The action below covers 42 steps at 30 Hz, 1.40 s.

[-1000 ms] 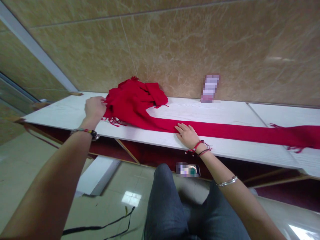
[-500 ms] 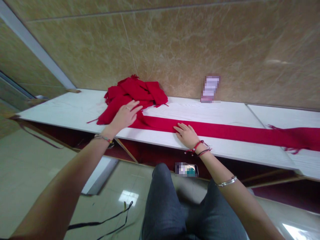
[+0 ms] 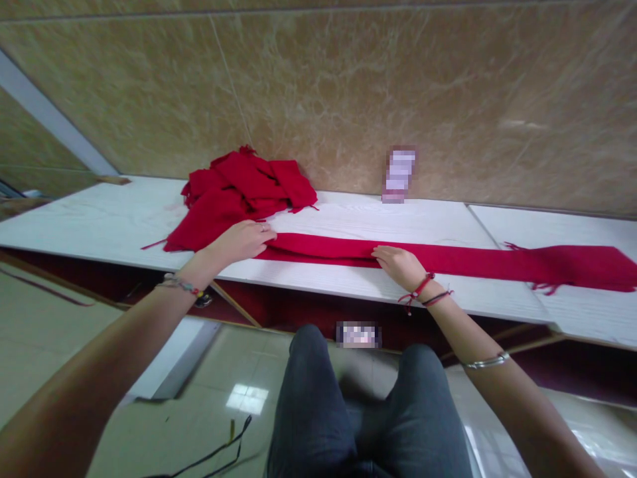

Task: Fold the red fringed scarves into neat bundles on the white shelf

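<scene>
A long red scarf (image 3: 478, 260) lies stretched along a white shelf (image 3: 348, 279), its fringed end at the right. Its left part is bunched in a heap (image 3: 239, 189) against the wall. My left hand (image 3: 239, 240) rests palm down on the scarf beside the heap, fingers stretched out, a ring on one finger. My right hand (image 3: 401, 264) lies on the stretched strip near its middle, fingers extended and pressing the near edge of the cloth. Both wrists wear bracelets.
A tan marble wall rises behind the shelf. A small blurred object (image 3: 398, 174) stands against the wall. My knees in dark jeans (image 3: 348, 405) sit below the shelf. A black cable (image 3: 219, 448) lies on the glossy tiled floor at the left.
My left hand let go of the fringed heap end, moved right and came down flat on the scarf. My right hand slid a little to the right along the strip.
</scene>
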Available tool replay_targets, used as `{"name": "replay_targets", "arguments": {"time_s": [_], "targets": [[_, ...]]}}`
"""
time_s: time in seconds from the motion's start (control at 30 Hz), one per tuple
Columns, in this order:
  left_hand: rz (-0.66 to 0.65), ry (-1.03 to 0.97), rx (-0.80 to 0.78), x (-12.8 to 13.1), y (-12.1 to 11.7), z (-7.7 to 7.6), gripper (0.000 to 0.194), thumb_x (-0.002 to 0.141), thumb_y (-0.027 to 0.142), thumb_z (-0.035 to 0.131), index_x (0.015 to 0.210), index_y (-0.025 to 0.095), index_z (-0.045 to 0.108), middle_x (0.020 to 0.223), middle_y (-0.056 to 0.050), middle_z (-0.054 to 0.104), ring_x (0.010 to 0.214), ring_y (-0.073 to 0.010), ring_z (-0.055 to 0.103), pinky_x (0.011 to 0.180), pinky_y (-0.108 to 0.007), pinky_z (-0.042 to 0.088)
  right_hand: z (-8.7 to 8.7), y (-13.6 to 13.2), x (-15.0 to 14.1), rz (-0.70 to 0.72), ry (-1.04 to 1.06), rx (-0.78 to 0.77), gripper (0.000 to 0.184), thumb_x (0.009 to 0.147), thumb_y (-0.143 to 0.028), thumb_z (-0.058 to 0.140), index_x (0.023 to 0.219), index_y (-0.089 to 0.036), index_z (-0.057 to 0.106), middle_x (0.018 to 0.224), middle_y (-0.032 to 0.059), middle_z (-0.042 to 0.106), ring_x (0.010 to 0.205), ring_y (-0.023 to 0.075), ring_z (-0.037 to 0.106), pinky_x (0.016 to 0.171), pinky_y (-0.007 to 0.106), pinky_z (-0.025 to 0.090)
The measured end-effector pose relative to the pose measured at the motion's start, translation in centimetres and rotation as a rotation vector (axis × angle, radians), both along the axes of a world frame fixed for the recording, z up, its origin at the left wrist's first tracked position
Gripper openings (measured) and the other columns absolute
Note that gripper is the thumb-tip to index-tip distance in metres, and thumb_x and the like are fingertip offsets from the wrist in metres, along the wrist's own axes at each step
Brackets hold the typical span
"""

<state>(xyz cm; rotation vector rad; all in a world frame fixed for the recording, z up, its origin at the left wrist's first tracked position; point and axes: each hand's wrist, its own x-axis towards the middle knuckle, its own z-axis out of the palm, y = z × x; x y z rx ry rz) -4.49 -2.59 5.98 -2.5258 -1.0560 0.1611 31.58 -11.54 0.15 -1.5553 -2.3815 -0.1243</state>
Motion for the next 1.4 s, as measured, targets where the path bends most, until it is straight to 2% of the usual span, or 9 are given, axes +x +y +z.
{"name": "replay_targets", "arguments": {"time_s": [0.2,0.5,0.67,0.8,0.9,0.97,1.1,1.3,1.4], "targets": [[0.102,0.063,-0.146,0.1,-1.5,-1.6,0.035,0.084,0.007,0.038,0.104,0.017,0.065,0.114,-0.010,0.062,0.115,-0.0209,0.054,0.090,-0.028,0.046,-0.4,-0.3,0.3,0.116,-0.005,-0.020,0.032,0.087,-0.012,0.044,0.109,-0.016,0.067,0.120,0.0089,0.063,0.116,0.0190,0.055,0.099,0.034,0.045],[0.159,0.055,-0.223,-0.7,-1.0,-1.1,0.044,0.079,0.004,0.040,0.115,0.020,0.057,0.125,-0.007,0.057,0.119,-0.0196,0.051,0.094,-0.028,0.043,-0.7,-0.5,1.1,0.165,0.160,-0.038,0.034,0.088,-0.014,0.041,0.108,-0.019,0.068,0.118,0.0038,0.065,0.112,0.0161,0.058,0.100,0.032,0.044],[0.112,0.056,-0.343,0.4,-0.6,-0.1,0.045,0.067,0.000,0.042,0.103,0.017,0.062,0.110,-0.007,0.062,0.102,-0.0187,0.059,0.090,-0.026,0.044,-1.0,-0.3,0.8,0.216,0.213,-0.021,0.031,0.088,-0.017,0.042,0.104,-0.017,0.069,0.115,0.0058,0.067,0.114,0.0169,0.057,0.101,0.034,0.043],[-0.030,-0.170,-0.294,5.9,-1.0,0.2,0.036,0.083,0.014,0.039,0.113,0.011,0.059,0.118,-0.011,0.059,0.112,-0.0187,0.053,0.100,-0.028,0.037,-0.7,-0.2,-0.3,0.088,0.147,-0.002,0.038,0.092,-0.025,0.039,0.125,-0.019,0.057,0.134,0.0073,0.053,0.129,0.0207,0.041,0.106,0.044,0.035],[-0.098,-0.318,-0.213,10.6,-1.7,-1.8,0.042,0.093,0.024,0.031,0.129,0.013,0.049,0.140,-0.012,0.042,0.129,-0.0197,0.039,0.108,-0.032,0.029,-0.6,-0.3,-1.3,0.032,-0.027,-0.080,0.043,0.095,-0.032,0.035,0.136,-0.023,0.046,0.143,0.0066,0.041,0.134,0.0245,0.033,0.107,0.053,0.029],[-0.113,-0.305,-0.248,12.5,-2.2,-3.7,0.046,0.096,0.032,0.029,0.138,0.017,0.040,0.149,-0.010,0.031,0.137,-0.0223,0.027,0.110,-0.038,0.024,-0.5,-0.6,-1.5,0.040,-0.110,-0.123,0.045,0.096,-0.036,0.032,0.139,-0.026,0.041,0.146,0.0058,0.037,0.136,0.0253,0.030,0.107,0.056,0.026],[-0.104,-0.217,-0.315,12.7,-2.3,-5.9,0.048,0.097,0.035,0.025,0.144,0.026,0.030,0.152,-0.005,0.024,0.140,-0.0231,0.018,0.111,-0.043,0.018,0.0,-1.2,0.2,0.034,-0.100,-0.171,0.047,0.096,-0.039,0.028,0.141,-0.028,0.037,0.148,0.0049,0.033,0.137,0.0236,0.028,0.107,0.054,0.027],[-0.083,-0.171,-0.347,11.7,-2.1,-5.3,0.049,0.097,0.036,0.022,0.145,0.027,0.026,0.153,-0.005,0.020,0.141,-0.0225,0.016,0.111,-0.042,0.016,0.4,-2.0,6.4,-0.371,-0.049,-0.129,0.050,0.095,-0.038,0.029,0.142,-0.020,0.036,0.150,0.0106,0.030,0.138,0.0307,0.023,0.104,0.062,0.025],[-0.058,-0.160,-0.359,11.9,-2.2,-5.0,0.050,0.097,0.036,0.022,0.146,0.025,0.026,0.153,-0.005,0.020,0.141,-0.0217,0.016,0.110,-0.041,0.017,-0.2,-2.5,9.1,-0.412,-0.115,-0.194,0.049,0.095,-0.036,0.031,0.141,-0.021,0.037,0.148,0.0108,0.032,0.136,0.0310,0.028,0.101,0.064,0.027]]}}
